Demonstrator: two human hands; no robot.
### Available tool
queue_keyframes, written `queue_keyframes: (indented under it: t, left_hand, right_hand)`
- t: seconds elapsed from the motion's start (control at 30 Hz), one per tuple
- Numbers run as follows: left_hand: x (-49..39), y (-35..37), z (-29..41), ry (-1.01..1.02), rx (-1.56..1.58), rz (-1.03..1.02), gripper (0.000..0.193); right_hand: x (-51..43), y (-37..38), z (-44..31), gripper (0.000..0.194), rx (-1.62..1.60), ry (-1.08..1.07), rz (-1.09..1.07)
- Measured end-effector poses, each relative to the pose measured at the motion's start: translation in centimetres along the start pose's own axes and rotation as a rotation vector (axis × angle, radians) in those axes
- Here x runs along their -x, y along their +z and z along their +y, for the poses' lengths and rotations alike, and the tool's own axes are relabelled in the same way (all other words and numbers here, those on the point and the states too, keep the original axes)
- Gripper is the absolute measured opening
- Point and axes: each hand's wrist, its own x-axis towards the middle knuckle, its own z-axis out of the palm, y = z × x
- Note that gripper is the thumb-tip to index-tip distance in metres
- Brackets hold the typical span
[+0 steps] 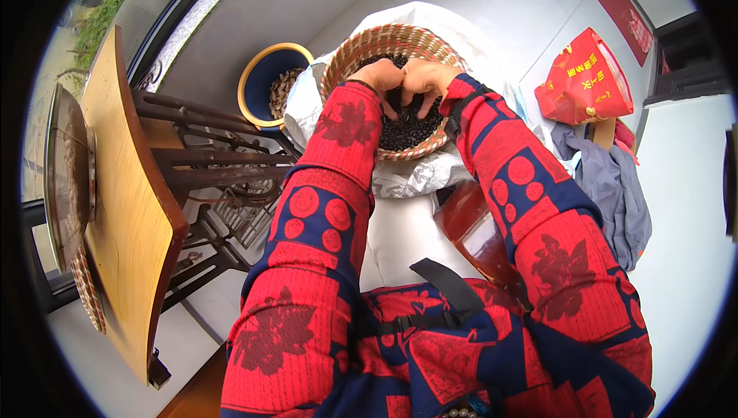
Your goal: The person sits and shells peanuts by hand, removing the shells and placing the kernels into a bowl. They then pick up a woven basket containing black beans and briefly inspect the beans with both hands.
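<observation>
A round woven basket with a red, green and tan pattern stands in front of me, holding many small black beans or seeds. My left hand and my right hand are both inside it, side by side and touching near the knuckles. Their fingers point down at the dark heap. Whether anything is pinched between the fingertips is too small to tell. White woven plastic sacking lies under and around the basket.
A blue tub with a yellow rim, holding pale brown pieces, stands left of the basket. Nearer on the left is a wooden table with dark metal legs. At right are a red bag and grey cloth. A glossy reddish-brown wooden piece sits below the sacking.
</observation>
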Motion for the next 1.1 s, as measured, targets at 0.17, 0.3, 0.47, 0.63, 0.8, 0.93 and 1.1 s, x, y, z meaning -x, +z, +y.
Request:
queue_keyframes:
  t: [0.17,0.3,0.47,0.63,0.8,0.93,1.1]
  left_hand:
    - [3.2,-0.4,1.1,0.092,0.266,0.059,0.023]
    - [6.4,-0.9,3.2,0.082,0.464,0.217,0.016]
    - [10.4,-2.1,6.1,0.182,0.359,0.280,0.020]
    - [13.4,-2.9,8.7,0.281,0.292,0.294,0.021]
    - [15.6,-3.4,11.0,0.354,0.222,0.312,0.026]
    - [16.9,-3.7,12.5,0.423,0.201,0.343,0.027]
    - [18.4,-4.0,14.1,0.490,0.146,0.399,0.030]
  right_hand:
    - [2.2,0.1,-1.8,0.030,-0.045,-0.120,0.044]
    - [4.4,-0.4,-4.1,0.028,0.041,-0.229,0.103]
    - [7.8,-1.4,-6.4,0.020,0.016,-0.394,0.145]
    - [10.3,-2.4,-8.0,0.022,0.032,-0.495,0.226]
    - [12.9,-3.4,-9.3,0.023,0.002,-0.554,0.304]
    - [14.7,-3.9,-10.3,0.024,0.013,-0.634,0.361]
    - [16.2,-4.6,-11.4,0.017,0.110,-0.701,0.381]
